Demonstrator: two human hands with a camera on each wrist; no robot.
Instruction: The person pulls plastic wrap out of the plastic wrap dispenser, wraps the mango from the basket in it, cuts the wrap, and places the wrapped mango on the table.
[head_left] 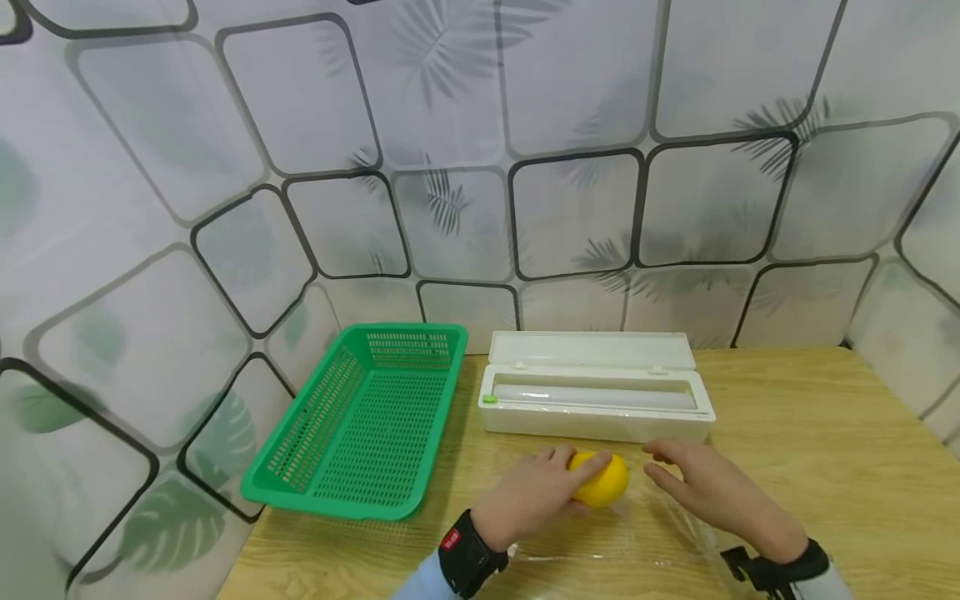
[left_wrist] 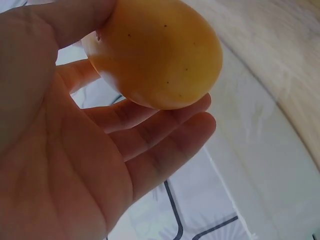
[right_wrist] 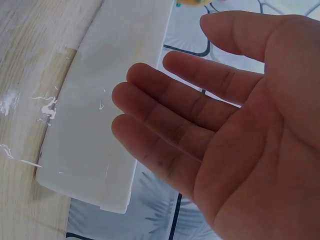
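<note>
My left hand (head_left: pixel 528 493) holds a smooth yellow lemon (head_left: pixel 606 483) above the table, thumb and fingers on its sides. In the left wrist view the lemon (left_wrist: pixel 160 55) shows small dark specks. My right hand (head_left: pixel 705 487) is to the right of the lemon, apart from it, with nothing in its grasp. In the right wrist view the right hand (right_wrist: pixel 240 125) has its fingers extended. Below the hands, a sheet of clear plastic wrap (head_left: pixel 637 542) lies on the table. Behind them stands a white cling-film dispenser (head_left: pixel 596 423), lid raised, roll visible inside.
A green perforated plastic basket (head_left: pixel 356 508) stands on the left of the wooden table (head_left: pixel 810 433). The dispenser carries a small green slider (head_left: pixel 490 399) at its left end. A patterned curtain or sheet (head_left: pixel 457 225) hangs behind the table and along its left side.
</note>
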